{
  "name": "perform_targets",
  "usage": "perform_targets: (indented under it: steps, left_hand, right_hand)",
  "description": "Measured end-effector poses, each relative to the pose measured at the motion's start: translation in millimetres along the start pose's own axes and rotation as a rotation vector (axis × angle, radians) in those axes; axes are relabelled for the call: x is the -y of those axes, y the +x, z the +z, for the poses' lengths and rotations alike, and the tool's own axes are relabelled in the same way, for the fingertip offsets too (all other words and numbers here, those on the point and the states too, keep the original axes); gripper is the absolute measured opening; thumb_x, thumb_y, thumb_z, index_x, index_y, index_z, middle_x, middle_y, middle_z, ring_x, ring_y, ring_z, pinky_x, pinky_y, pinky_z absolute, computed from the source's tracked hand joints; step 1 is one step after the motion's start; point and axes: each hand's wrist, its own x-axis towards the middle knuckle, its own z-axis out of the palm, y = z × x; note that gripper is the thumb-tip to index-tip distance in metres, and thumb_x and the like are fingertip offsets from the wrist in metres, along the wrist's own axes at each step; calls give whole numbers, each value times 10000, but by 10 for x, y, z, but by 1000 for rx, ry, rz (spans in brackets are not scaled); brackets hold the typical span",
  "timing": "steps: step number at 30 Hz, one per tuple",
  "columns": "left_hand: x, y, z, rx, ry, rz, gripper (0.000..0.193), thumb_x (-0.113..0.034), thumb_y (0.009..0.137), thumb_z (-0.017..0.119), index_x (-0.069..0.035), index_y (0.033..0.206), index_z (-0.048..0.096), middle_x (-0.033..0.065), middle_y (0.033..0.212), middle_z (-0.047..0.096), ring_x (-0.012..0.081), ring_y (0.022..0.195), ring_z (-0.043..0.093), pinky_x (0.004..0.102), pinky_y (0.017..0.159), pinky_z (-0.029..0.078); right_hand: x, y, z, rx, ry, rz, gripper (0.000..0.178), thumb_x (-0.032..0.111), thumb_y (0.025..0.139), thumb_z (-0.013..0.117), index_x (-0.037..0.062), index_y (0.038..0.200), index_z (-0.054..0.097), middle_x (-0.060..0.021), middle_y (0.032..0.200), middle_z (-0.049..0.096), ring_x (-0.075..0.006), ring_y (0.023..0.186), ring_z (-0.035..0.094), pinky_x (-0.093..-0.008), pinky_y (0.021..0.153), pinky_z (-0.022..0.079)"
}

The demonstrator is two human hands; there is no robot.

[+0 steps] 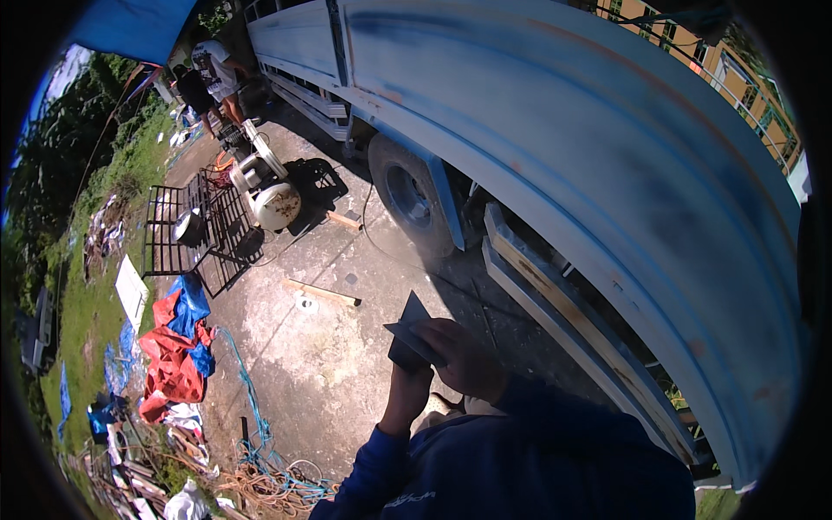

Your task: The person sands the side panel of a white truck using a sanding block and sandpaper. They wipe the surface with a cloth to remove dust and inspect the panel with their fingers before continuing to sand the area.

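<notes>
Dark-grey sheet material (414, 341) is gripped by the left hand (412, 382) and right hand (468, 357), above concrete (334, 347) beside a blue-grey truck (555, 130).

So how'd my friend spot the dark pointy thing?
Find the long blue truck side. Left of it are the left hand and right hand. The dark pointed thing is flat and held there, unlike the wooden strips on the ground.

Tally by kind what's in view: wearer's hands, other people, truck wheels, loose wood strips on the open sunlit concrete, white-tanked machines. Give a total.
Wearer's hands: 2, both at dark flat material
Other people: 2
Truck wheels: 1
Loose wood strips: 2
White-tanked machines: 1
Total: 8
</notes>
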Motion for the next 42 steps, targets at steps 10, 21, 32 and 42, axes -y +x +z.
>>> perform_targets:
  steps: [10, 21, 32, 42]
  left_hand:
    - [-15, -6, 143, -106, 5, -5, 451, -56, 895, 643, 16, 1324, 527, 144, 1249, 598, 226, 1186, 561, 362, 1017, 448]
    - [-144, -233, -148, 149, -617, -318, 539, -158, 962, 592, 31, 1432, 407, 200, 1393, 539, 320, 1255, 580, 513, 1018, 509]
    - [-206, -50, -473, -134, -890, -496, 505, -252, 965, 626, 48, 1339, 468, 185, 1202, 639, 300, 1112, 660, 467, 890, 593]
    - [219, 102, 105, -228, -322, -74, 596, -177, 1054, 439, -98, 1584, 177, 164, 1507, 365, 242, 1297, 489, 346, 1087, 412]
  right_hand:
    - [-128, 19, 52, -77, 61, 189, 400, 48, 928, 605, 51, 1326, 568, -188, 1238, 596, -383, 1172, 570, -428, 984, 479]
    - [-475, -77, -132, -157, 399, 669, 278, 153, 1001, 560, -4, 1227, 604, -149, 1105, 652, -263, 1052, 629, -362, 930, 470]
    - [-25, -326, -391, 75, 168, 45, 499, -24, 923, 508, 20, 1420, 494, -189, 1434, 515, -318, 1341, 490, -408, 1115, 380]
    - [451, -343, 3, -176, 309, 457, 371, 170, 980, 584, 2, 1311, 598, -190, 1220, 645, -284, 1179, 608, -368, 1019, 446]
